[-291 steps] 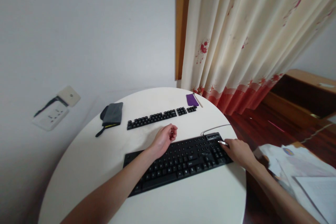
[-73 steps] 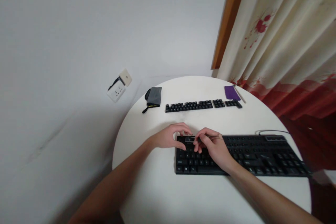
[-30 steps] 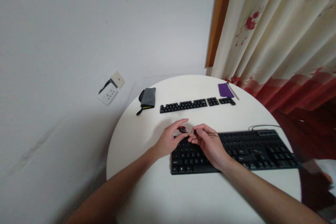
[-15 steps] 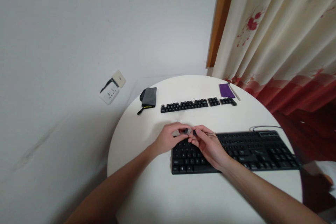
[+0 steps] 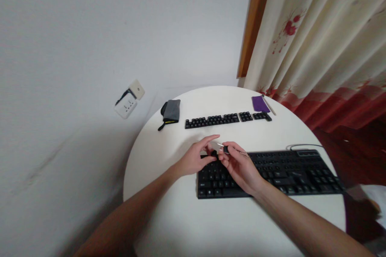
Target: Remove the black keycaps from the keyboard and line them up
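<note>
My right hand (image 5: 239, 164) pinches a keycap puller (image 5: 226, 149) by its black end, and thin shiny wires reach leftward from it. Facing it, my left hand (image 5: 197, 156) has thumb and fingers spread apart around the wire tips. A small black piece (image 5: 214, 153), apparently a keycap, shows between them; whether it touches the left fingers or the wires I cannot tell. Both hands are over the left part of a black keyboard (image 5: 286, 172), whose upper left keys are partly hidden.
Beyond the hands, loose black keycaps (image 5: 212, 121) lie in a row on the round white table (image 5: 169, 217). A grey pouch (image 5: 171, 111) lies at the back left. At the back right are a purple cloth (image 5: 259, 104) and a pale stick (image 5: 269, 105). The keyboard's cable (image 5: 304, 145) curves behind it.
The left fingers have spread from around the small black piece and wires. The puller's wires now show more plainly and tilt upward to the left. The right hand has hardly moved.
</note>
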`<action>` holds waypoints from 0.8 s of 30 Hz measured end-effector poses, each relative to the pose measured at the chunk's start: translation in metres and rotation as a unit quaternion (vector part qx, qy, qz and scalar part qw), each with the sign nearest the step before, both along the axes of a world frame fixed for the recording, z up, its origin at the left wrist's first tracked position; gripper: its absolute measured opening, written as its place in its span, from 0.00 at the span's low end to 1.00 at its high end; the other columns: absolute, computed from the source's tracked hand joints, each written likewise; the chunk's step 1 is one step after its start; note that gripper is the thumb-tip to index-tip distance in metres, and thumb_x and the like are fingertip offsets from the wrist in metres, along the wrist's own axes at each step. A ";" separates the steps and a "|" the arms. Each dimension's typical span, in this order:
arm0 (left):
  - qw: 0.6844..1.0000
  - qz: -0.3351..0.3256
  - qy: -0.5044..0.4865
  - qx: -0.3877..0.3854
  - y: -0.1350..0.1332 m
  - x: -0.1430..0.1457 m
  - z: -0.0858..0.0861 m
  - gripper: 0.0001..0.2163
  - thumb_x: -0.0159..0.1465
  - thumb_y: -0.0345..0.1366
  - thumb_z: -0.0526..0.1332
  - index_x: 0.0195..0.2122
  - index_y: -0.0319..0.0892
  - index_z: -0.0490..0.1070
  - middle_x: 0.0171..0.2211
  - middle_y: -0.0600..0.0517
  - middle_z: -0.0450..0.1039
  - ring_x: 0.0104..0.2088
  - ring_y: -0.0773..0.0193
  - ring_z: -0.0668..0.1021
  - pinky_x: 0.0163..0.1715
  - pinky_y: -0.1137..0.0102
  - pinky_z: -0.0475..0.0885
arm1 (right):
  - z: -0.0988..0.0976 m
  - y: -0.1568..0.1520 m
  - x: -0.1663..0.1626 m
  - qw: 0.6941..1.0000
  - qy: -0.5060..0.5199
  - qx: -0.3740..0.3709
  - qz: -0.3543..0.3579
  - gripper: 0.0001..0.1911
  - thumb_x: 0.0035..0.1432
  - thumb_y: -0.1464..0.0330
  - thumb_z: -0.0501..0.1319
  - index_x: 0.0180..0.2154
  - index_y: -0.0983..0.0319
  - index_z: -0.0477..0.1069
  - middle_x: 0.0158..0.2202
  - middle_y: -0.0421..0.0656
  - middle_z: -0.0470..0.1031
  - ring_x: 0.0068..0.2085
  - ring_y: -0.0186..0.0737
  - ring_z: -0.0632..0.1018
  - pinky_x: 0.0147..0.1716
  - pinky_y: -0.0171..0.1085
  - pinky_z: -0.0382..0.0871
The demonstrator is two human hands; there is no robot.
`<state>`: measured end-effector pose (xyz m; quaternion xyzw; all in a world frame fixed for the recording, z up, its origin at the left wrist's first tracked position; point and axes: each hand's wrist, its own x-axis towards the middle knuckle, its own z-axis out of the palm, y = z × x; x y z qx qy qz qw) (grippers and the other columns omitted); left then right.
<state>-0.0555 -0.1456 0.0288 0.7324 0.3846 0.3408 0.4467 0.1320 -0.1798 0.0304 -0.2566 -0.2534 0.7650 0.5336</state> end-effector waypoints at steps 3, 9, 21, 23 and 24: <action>1.000 0.011 0.001 0.001 0.005 -0.001 -0.003 0.17 0.62 0.34 0.63 0.54 0.44 0.71 0.40 0.49 0.76 0.41 0.62 0.77 0.46 0.65 0.71 | 0.005 0.002 0.005 1.000 0.006 0.008 -0.017 0.10 0.55 0.63 0.69 0.38 0.60 0.76 0.33 0.43 0.79 0.32 0.33 0.77 0.32 0.30 0.71; 0.984 0.145 0.039 0.100 0.029 -0.028 -0.003 0.10 0.58 0.39 0.68 0.39 0.43 0.78 0.42 0.47 0.76 0.40 0.61 0.78 0.41 0.68 0.73 | 0.006 0.010 0.014 0.999 0.002 -0.023 -0.031 0.09 0.53 0.64 0.70 0.36 0.61 0.78 0.30 0.42 0.78 0.31 0.32 0.76 0.31 0.29 0.70; 0.933 0.287 0.210 0.058 0.065 -0.089 -0.028 0.09 0.51 0.37 0.69 0.33 0.41 0.78 0.30 0.52 0.79 0.30 0.63 0.77 0.33 0.70 0.70 | 0.010 0.012 0.019 0.998 0.008 -0.047 -0.040 0.07 0.51 0.66 0.70 0.33 0.62 0.78 0.29 0.42 0.76 0.30 0.30 0.73 0.31 0.28 0.70; 0.920 0.299 0.244 0.073 0.066 -0.089 -0.030 0.09 0.50 0.37 0.70 0.32 0.42 0.79 0.31 0.52 0.79 0.29 0.64 0.75 0.33 0.70 0.68 | 0.010 0.012 0.020 0.998 0.008 -0.051 -0.041 0.07 0.51 0.67 0.70 0.33 0.62 0.78 0.29 0.42 0.76 0.30 0.30 0.73 0.30 0.28 0.70; 0.917 0.301 0.251 0.075 0.067 -0.090 -0.031 0.09 0.50 0.37 0.70 0.32 0.42 0.79 0.31 0.52 0.79 0.29 0.64 0.75 0.33 0.70 0.68 | 0.009 0.012 0.020 0.998 0.009 -0.051 -0.041 0.07 0.51 0.67 0.70 0.33 0.62 0.78 0.29 0.42 0.76 0.30 0.30 0.73 0.30 0.28 0.70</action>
